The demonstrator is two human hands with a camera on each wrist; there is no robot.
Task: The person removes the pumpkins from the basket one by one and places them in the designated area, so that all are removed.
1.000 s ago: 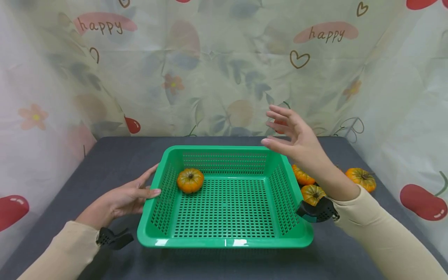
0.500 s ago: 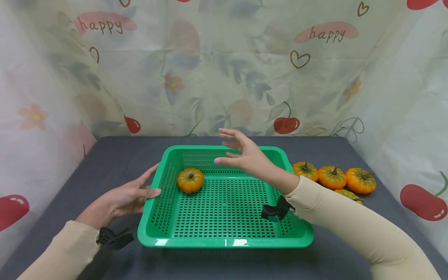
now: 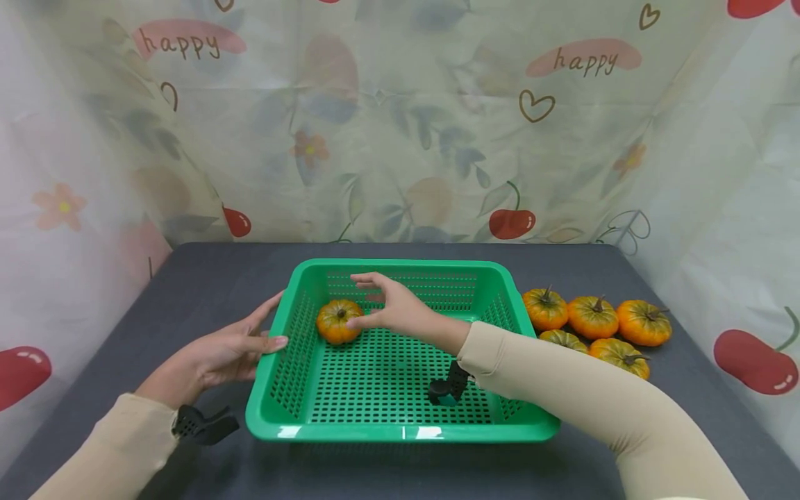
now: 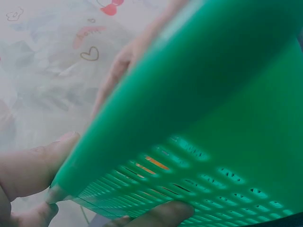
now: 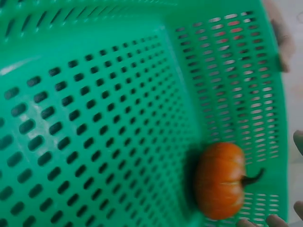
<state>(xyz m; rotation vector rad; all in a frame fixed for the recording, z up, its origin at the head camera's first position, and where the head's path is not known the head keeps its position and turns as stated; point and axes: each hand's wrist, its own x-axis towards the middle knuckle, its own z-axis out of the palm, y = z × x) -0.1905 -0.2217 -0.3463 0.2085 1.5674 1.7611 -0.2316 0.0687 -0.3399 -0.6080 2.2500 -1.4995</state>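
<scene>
A green plastic basket (image 3: pixel 400 432) with slotted walls stands in the middle of the table. My left hand (image 3: pixel 228 351) grips its left rim, thumb over the top and fingers against the outer wall, as the left wrist view also shows. Inside, by the left wall, sits a small orange pumpkin (image 3: pixel 337 322) with a dark stem, seen too in the right wrist view as a pumpkin (image 5: pixel 220 182) at the lower right. My right hand (image 3: pixel 400 305) reaches over the basket from the right, fingers spread and holding nothing. Its thumb tip overlaps the pumpkin's right side in the head view.
Several more small pumpkins (image 3: pixel 592 317) lie in two rows on the dark table (image 3: pixel 212 278), just right of the basket. A patterned cloth (image 3: pixel 400 139) hangs behind and along both sides. My right forearm (image 3: pixel 562 375) crosses the basket's right rim.
My right hand has swept left and down, from above the basket's right rim to beside the pumpkin inside. The left hand, basket and pumpkins stay put.
</scene>
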